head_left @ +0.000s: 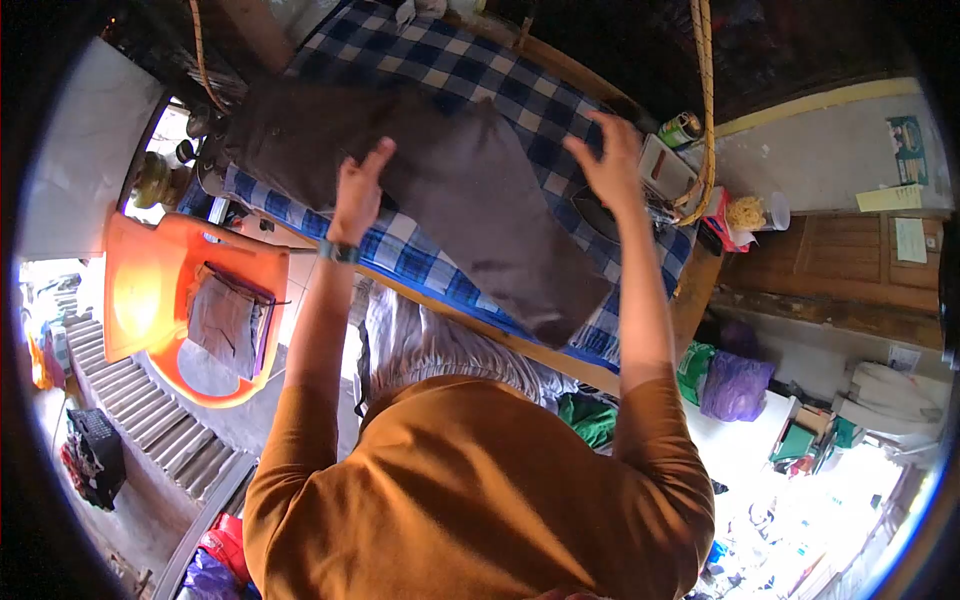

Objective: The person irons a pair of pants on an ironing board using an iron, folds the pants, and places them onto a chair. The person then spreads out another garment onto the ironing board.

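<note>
Dark grey trousers lie spread across a blue-and-white checked cloth that covers the table. My left hand hovers over the near edge of the trousers, fingers apart, with a band on its wrist. Over the right part of the checked cloth is my right hand, its thumb and fingers spread and holding nothing. A dark, pointed object, which looks like an iron, rests on the cloth just below the right hand; the right arm partly hides it.
An orange chair at the left carries folded clothes. A cord hangs down at the right, near a can and a white box. Pale fabric hangs below the table's front edge. Plastic bundles sit at the right.
</note>
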Demonstrator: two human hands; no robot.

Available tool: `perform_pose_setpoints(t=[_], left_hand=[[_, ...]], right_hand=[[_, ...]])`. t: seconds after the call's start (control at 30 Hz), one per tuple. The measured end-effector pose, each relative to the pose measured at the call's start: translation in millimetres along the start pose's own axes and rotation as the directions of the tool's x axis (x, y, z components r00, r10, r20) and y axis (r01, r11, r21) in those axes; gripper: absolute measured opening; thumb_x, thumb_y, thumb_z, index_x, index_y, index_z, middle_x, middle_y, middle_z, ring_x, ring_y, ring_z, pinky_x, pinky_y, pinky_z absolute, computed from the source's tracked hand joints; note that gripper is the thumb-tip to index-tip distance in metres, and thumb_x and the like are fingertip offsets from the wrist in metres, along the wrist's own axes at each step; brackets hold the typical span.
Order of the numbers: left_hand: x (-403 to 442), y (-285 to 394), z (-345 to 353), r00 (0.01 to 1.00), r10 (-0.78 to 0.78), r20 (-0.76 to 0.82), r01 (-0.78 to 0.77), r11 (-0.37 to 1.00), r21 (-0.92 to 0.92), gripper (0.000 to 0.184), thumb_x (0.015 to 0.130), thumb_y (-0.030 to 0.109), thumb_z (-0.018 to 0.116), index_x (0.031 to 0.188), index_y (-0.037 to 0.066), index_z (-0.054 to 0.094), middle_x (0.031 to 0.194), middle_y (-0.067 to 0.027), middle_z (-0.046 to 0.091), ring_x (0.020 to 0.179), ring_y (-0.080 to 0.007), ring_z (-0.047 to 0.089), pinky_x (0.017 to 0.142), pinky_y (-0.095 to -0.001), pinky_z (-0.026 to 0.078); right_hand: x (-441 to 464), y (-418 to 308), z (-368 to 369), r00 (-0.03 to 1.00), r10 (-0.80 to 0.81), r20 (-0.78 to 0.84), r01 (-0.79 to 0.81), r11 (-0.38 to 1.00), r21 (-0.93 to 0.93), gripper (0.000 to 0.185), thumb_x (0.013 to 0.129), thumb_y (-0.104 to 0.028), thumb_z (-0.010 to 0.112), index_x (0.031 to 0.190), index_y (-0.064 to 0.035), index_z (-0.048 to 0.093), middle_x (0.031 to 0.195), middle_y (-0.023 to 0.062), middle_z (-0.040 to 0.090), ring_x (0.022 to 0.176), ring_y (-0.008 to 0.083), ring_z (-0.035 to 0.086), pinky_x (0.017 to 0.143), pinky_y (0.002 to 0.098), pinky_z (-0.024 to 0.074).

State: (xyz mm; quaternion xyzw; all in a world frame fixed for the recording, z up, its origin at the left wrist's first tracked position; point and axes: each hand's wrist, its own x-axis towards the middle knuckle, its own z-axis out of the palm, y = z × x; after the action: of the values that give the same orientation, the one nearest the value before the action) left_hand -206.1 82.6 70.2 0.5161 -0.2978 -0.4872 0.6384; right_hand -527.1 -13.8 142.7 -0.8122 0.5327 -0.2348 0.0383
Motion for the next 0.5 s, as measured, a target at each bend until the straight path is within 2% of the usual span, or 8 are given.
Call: perform_pose_setpoints(t=[0.07,0.1,0.17,0.23,0.27,0.3,0.33,0.5], left_hand=[[39.7,-12.3,-39.2,0.996,0.068,-0.063,-0.071,0.997,-0.038,0.030,0.088,0.017,0.062,0.112,-0.001,0.058,0.106,-0.0022,0.060,0.094,-0.0112,0.054,0.083,-0.0240,0.043],[54.9,-21.3,-63.9,0.956,0.293,-0.020,-0.264,0.886,0.381,0.032,0.087,0.013,0.060,0.114,-0.003,0.055,0.109,-0.0037,0.058,0.097,-0.0129,0.054,0.085,-0.0248,0.043],[61.6,-42.0,-77.5,0.881,0.463,0.098,-0.385,0.581,0.717,0.035,0.086,0.009,0.059,0.116,-0.006,0.052,0.112,-0.0051,0.057,0.100,-0.0146,0.053,0.086,-0.0255,0.043],[63.3,-58.5,-74.2,0.864,0.030,-0.503,-0.030,1.000,0.006,0.043,0.082,0.005,0.057,0.121,-0.008,0.046,0.118,-0.0104,0.053,0.108,-0.0224,0.050,0.093,-0.0298,0.040],[46.9,-71.8,-67.9,0.783,0.507,-0.362,-0.252,0.789,0.560,0.048,0.078,0.003,0.057,0.123,-0.008,0.043,0.122,-0.0171,0.050,0.115,-0.0319,0.046,0.101,-0.0361,0.034],[17.1,-58.8,-47.6,0.788,0.605,-0.114,-0.314,0.554,0.771,0.050,0.077,0.003,0.056,0.124,-0.006,0.044,0.126,-0.0186,0.048,0.120,-0.0346,0.042,0.104,-0.0397,0.029],[-16.1,-44.1,-20.6,0.776,0.612,0.151,-0.378,0.261,0.888,0.051,0.076,0.003,0.055,0.125,-0.004,0.044,0.130,-0.0200,0.045,0.125,-0.0372,0.038,0.107,-0.0432,0.025],[-101.3,-108.3,47.0,0.682,0.146,0.716,-0.728,0.217,0.650,0.044,0.091,0.029,0.048,0.132,0.012,0.046,0.142,-0.0089,0.037,0.138,-0.0244,0.021,0.112,-0.0534,0.006]], right_hand=[[-9.5,47.9,-21.4,0.998,-0.038,0.058,0.058,0.914,-0.402,0.066,0.072,-0.047,0.072,0.124,-0.0108,0.052,0.119,0.0169,0.051,0.108,0.0314,0.051,0.089,0.0392,0.0429],[-19.4,79.8,-21.5,0.989,-0.083,0.121,0.138,0.807,-0.575,0.070,0.070,-0.049,0.073,0.125,-0.0123,0.051,0.110,0.0144,0.056,0.099,0.0287,0.057,0.084,0.0371,0.0459],[-12.1,111.9,-29.8,0.716,0.310,0.625,-0.302,0.945,-0.123,0.076,0.062,-0.048,0.079,0.125,-0.0119,0.054,0.101,0.0116,0.062,0.093,0.0280,0.061,0.081,0.0347,0.0477],[-7.2,127.8,-30.9,0.678,0.210,0.704,-0.214,0.973,-0.084,0.081,0.060,-0.053,0.078,0.123,-0.0087,0.055,0.101,0.0155,0.063,0.093,0.0305,0.062,0.082,0.0367,0.0482],[-8.3,131.7,-31.5,0.627,0.126,0.769,-0.149,0.988,-0.039,0.086,0.057,-0.059,0.077,0.121,-0.0054,0.056,0.101,0.0194,0.065,0.093,0.0330,0.063,0.083,0.0388,0.0487],[-9.9,133.8,-32.8,0.624,0.111,0.773,-0.138,0.990,-0.031,0.086,0.057,-0.059,0.077,0.121,-0.0054,0.056,0.101,0.0194,0.065,0.093,0.0330,0.063,0.083,0.0388,0.0487],[-12.4,135.0,-33.6,0.599,0.124,0.791,-0.132,0.990,-0.055,0.086,0.057,-0.057,0.078,0.122,-0.0056,0.056,0.102,0.0186,0.065,0.094,0.0318,0.063,0.083,0.0379,0.0485],[-25.9,161.3,-11.9,0.658,0.139,0.740,-0.151,0.987,-0.051,0.071,0.062,-0.039,0.081,0.119,-0.0043,0.057,0.084,0.0103,0.067,0.076,0.0206,0.065,0.072,0.0316,0.0510]])
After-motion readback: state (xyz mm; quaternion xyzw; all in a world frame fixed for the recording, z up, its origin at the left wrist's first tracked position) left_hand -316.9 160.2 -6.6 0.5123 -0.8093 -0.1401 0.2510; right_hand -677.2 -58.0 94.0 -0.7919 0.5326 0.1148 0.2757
